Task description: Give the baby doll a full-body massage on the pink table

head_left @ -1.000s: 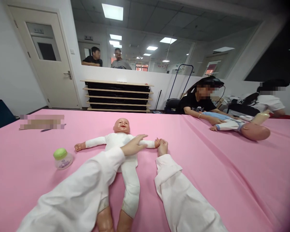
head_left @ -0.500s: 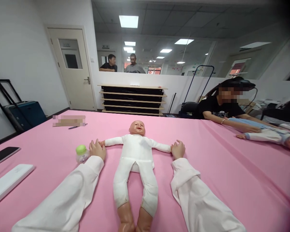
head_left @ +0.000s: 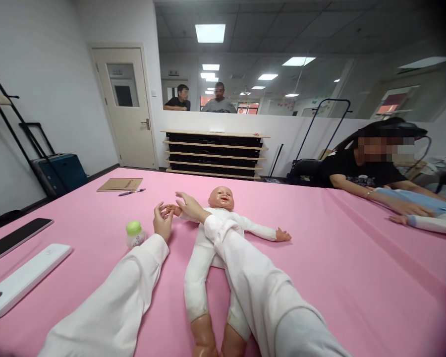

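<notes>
A baby doll [head_left: 204,255] in a white cloth suit lies on its back on the pink table, its head away from me and its arms spread. My left hand [head_left: 163,224] is closed about the doll's small hand [head_left: 175,209] on the left side. Across the doll's body reaches my right arm; my right hand [head_left: 193,207] is over that same doll arm, fingers stretched out and apart, partly hiding the sleeve. The doll's other hand [head_left: 283,235] lies free on the cloth. Beside my left wrist stands a small jar with a green lid [head_left: 134,229].
On the left lie a phone [head_left: 17,239] and a white power bank [head_left: 29,278]. A brown notebook [head_left: 119,184] and a pen [head_left: 132,192] are farther back on the pink cloth [head_left: 342,282]. At right a co-worker [head_left: 360,171] handles another doll [head_left: 434,223].
My right hand has let go of the doll's right-side hand and crossed left over its body to the other arm. My left hand stays at the doll's left-side hand. The view has turned slightly left.
</notes>
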The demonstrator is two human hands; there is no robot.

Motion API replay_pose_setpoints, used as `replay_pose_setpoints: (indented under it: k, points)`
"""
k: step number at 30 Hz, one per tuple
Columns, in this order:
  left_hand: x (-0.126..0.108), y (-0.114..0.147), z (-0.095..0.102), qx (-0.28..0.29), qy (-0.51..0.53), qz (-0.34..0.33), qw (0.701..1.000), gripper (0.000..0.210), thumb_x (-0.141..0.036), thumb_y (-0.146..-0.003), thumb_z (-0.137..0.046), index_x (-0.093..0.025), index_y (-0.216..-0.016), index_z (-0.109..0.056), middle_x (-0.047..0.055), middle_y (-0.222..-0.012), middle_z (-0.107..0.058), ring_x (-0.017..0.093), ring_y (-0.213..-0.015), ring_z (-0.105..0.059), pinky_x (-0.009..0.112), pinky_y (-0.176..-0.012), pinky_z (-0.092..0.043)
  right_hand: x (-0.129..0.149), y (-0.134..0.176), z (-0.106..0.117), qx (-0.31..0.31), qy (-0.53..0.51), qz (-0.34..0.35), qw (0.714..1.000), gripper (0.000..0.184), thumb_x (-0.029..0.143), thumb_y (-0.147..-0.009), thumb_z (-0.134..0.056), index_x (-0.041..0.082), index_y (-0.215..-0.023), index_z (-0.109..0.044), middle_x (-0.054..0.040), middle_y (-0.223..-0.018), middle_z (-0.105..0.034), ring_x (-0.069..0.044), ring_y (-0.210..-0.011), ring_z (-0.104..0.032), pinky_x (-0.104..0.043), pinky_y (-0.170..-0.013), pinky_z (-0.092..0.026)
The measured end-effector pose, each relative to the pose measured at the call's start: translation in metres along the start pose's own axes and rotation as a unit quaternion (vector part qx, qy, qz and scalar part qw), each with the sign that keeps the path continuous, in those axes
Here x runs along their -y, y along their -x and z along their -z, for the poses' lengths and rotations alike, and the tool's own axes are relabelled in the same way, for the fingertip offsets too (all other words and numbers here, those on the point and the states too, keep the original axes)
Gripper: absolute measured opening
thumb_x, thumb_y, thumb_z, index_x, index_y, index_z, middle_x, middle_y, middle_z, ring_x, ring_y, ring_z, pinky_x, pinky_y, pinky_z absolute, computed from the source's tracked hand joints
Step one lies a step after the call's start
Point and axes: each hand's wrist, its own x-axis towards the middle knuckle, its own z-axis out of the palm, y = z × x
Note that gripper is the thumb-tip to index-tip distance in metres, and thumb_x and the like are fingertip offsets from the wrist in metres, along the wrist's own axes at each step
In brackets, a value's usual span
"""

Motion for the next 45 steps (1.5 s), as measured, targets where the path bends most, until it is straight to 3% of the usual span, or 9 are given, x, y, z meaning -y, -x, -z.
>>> replay_pose_setpoints:
  k: [3, 13, 20, 26, 30, 34, 37, 40, 45]
  points:
    - [0.004, -0.007, -0.011, -0.008, 0.090, 0.037, 0.995, 0.032, -0.032, -0.074, -0.061, -0.016, -0.101, -0.055, 0.010, -0.105, -0.061, 0.017, -0.097, -0.060, 0.032, -0.084, -0.048, -0.009, -0.004, -0.025, 0.053, -0.073, -0.028, 0.996, 0.030, 0.028, -0.090, -0.033, 0.018, -0.107, -0.054, -0.0047, -0.096, -0.063, -0.013, -0.084, -0.058, -0.027, -0.079, -0.044]
    - [0.008, 0.004, -0.053, -0.010, 0.111, 0.078, 0.991, 0.031, -0.031, -0.084, -0.047, -0.018, -0.111, -0.053, 0.010, -0.120, -0.057, 0.016, -0.109, -0.054, 0.030, -0.093, -0.042, -0.031, 0.001, -0.045, -0.132, -0.116, -0.204, 0.963, 0.023, 0.042, -0.083, -0.041, 0.020, -0.080, -0.049, -0.0007, -0.077, -0.061, -0.012, -0.069, -0.057, -0.024, -0.065, -0.044]
    - [0.004, 0.006, -0.054, -0.023, 0.071, 0.079, 0.994, 0.027, -0.035, -0.081, -0.051, -0.019, -0.103, -0.050, 0.008, -0.109, -0.059, 0.014, -0.099, -0.057, 0.026, -0.086, -0.044, -0.030, 0.003, -0.046, -0.137, -0.114, -0.222, 0.959, 0.037, 0.048, -0.089, -0.023, 0.021, -0.076, -0.045, -0.0023, -0.080, -0.061, -0.013, -0.072, -0.058, -0.026, -0.068, -0.045]
    - [0.019, -0.008, -0.046, -0.071, 0.015, 0.127, 0.989, 0.022, -0.039, -0.084, -0.040, -0.018, -0.087, -0.047, 0.007, -0.089, -0.062, 0.013, -0.082, -0.062, 0.026, -0.076, -0.047, -0.025, 0.014, -0.051, -0.042, -0.071, -0.148, 0.986, 0.018, 0.029, -0.088, -0.037, 0.021, -0.097, -0.051, -0.0047, -0.100, -0.061, -0.016, -0.090, -0.056, -0.030, -0.082, -0.041]
    - [0.024, -0.010, -0.039, -0.096, -0.066, 0.159, 0.980, 0.023, -0.041, -0.085, -0.038, -0.020, -0.085, -0.046, 0.006, -0.088, -0.063, 0.015, -0.083, -0.062, 0.027, -0.074, -0.046, -0.010, 0.019, -0.044, -0.008, 0.006, -0.126, 0.992, 0.029, 0.029, -0.090, -0.035, 0.017, -0.112, -0.048, -0.0105, -0.110, -0.056, -0.020, -0.100, -0.051, -0.037, -0.090, -0.037]
    - [0.021, -0.012, -0.026, -0.105, -0.170, 0.172, 0.965, 0.026, -0.042, -0.087, -0.033, -0.021, -0.093, -0.047, 0.008, -0.091, -0.063, 0.020, -0.084, -0.061, 0.032, -0.072, -0.044, 0.034, 0.039, -0.023, 0.037, 0.111, -0.089, 0.989, 0.036, 0.028, -0.087, -0.040, 0.015, -0.121, -0.045, -0.0149, -0.118, -0.051, -0.024, -0.109, -0.046, -0.042, -0.094, -0.035]
    - [0.015, -0.014, -0.016, -0.075, -0.245, 0.167, 0.952, 0.028, -0.043, -0.086, -0.037, -0.020, -0.097, -0.050, 0.011, -0.092, -0.064, 0.026, -0.089, -0.059, 0.038, -0.075, -0.042, 0.081, 0.083, 0.000, 0.181, 0.079, 0.058, 0.979, 0.029, 0.025, -0.085, -0.044, 0.014, -0.110, -0.055, -0.0115, -0.114, -0.056, -0.021, -0.108, -0.049, -0.036, -0.095, -0.036]
    - [0.007, -0.014, -0.008, -0.047, -0.317, 0.159, 0.934, 0.027, -0.039, -0.083, -0.040, -0.019, -0.094, -0.055, 0.014, -0.095, -0.064, 0.031, -0.102, -0.053, 0.046, -0.085, -0.036, 0.117, 0.146, 0.021, 0.306, 0.024, 0.162, 0.938, 0.041, 0.034, -0.082, -0.051, 0.016, -0.119, -0.049, -0.0099, -0.124, -0.052, -0.020, -0.119, -0.042, -0.038, -0.105, -0.027]
    - [-0.007, -0.006, -0.004, -0.029, -0.386, 0.147, 0.910, 0.030, -0.029, -0.081, -0.041, -0.011, -0.095, -0.060, 0.023, -0.113, -0.055, 0.038, -0.114, -0.043, 0.053, -0.090, -0.031, 0.126, 0.228, 0.035, 0.423, 0.025, 0.179, 0.888, 0.055, 0.026, -0.079, -0.054, 0.019, -0.131, -0.037, -0.0115, -0.136, -0.041, -0.022, -0.133, -0.024, -0.049, -0.109, -0.004]
